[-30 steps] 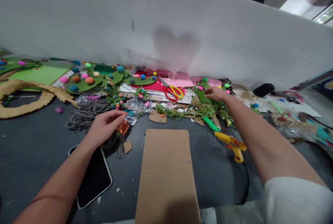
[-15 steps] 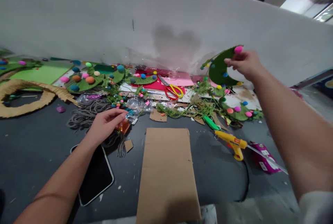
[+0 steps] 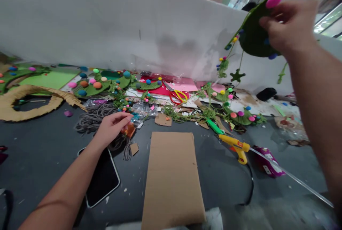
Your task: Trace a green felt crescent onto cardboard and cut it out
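Observation:
My right hand (image 3: 291, 27), raised at the upper right, pinches a green felt crescent (image 3: 255, 32) by its upper edge, beside a bright pink pom-pom (image 3: 274, 0). Strings hang from the crescent, one carrying a green felt star (image 3: 237, 76); small coloured pom-poms dot its edge. My left hand (image 3: 113, 126) hovers by a bundle of grey yarn (image 3: 92, 116) and an orange packet (image 3: 128, 129). Its fingers are loosely stretched out and nothing shows in them. Under the left forearm lies a phone (image 3: 103, 180).
A cardboard sheet (image 3: 172, 180) lies in the middle. To its right are a yellow glue gun (image 3: 235, 144), a green cutter (image 3: 215, 126) and a purple packet (image 3: 268, 164). Scissors (image 3: 177, 96), pom-pom felt pieces (image 3: 93, 87) and a paper-wrapped ring (image 3: 53, 103) line the white partition (image 3: 107, 20).
My right hand has lifted the green felt crescent up and to the right, and its strings and star now hang free. My left hand has barely moved. The view has shifted slightly.

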Motion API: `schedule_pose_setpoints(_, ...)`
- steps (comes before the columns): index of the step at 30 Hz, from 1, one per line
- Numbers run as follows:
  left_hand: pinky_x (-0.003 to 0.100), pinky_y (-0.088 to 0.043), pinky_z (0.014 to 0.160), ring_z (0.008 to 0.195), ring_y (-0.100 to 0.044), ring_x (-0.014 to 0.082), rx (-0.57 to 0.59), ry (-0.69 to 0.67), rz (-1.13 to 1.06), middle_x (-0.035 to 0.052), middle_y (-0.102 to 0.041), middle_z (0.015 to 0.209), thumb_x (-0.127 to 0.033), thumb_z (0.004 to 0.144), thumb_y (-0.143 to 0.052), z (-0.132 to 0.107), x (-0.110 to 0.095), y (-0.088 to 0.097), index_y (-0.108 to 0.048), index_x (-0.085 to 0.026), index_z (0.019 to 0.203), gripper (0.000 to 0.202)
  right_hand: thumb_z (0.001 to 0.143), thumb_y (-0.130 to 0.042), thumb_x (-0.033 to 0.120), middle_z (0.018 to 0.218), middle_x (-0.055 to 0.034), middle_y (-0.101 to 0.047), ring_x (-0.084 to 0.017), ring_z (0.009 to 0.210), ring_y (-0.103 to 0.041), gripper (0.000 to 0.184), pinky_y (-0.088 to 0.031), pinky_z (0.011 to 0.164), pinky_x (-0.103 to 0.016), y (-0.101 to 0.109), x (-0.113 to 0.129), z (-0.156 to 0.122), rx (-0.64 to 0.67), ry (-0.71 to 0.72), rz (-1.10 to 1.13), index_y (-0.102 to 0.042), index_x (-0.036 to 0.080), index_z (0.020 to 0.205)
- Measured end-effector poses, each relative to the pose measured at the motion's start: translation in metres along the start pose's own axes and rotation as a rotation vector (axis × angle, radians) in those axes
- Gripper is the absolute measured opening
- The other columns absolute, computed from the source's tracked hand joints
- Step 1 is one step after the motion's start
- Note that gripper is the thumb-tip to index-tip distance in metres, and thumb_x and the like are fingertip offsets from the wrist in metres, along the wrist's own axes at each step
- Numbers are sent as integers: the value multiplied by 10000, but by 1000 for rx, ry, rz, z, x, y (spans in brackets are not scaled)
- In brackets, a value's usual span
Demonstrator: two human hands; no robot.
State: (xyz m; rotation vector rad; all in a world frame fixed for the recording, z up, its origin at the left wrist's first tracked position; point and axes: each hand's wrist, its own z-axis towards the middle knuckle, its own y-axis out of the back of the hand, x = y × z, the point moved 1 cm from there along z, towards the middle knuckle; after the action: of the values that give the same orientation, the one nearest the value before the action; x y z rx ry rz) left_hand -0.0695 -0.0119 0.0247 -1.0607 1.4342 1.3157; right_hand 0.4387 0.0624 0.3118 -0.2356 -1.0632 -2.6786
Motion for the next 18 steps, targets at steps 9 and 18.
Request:
schedule_pose_setpoints(9,293,-512,666,715,-639,174,285,-174,162,75,-778,998,-497,891,-728,-3,-44,-47,-769,-205,1128,379,902,-789,275,896,-50,-701,-80,768,-515,307,-385,694,-287,1,48,16,92,119,114,-833,48,1104)
schedule_pose_setpoints(18,302,-521,671,800,-718,194,339,153,-395,234,-718,1262,-374,896,-836,75,-111,-200,-556,-135,1449,663,874,-810,46,750,53,-643,-64,681,-493,137,-443,704,-249,-54,110,-9,277,52,371,-773,177,884)
